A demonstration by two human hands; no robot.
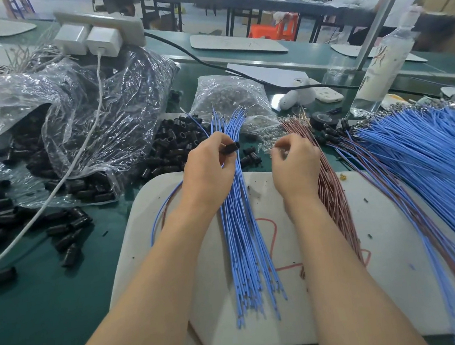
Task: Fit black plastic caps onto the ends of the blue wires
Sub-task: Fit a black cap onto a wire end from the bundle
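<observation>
Two hands on my feed. Left hand [206,168] pinches one short black plastic cap [229,148] between thumb and curled fingers, right over the fanned bundle of thin blue wires [243,239], too many to count, lying on one white rounded pad [364,243]. Right hand [295,163] is curled over the reddish-brown wires [332,190]; it's blurred, so I can't tell what it holds. Dozens of loose black caps [169,147] lie by two clear plastic bags [90,96].
</observation>
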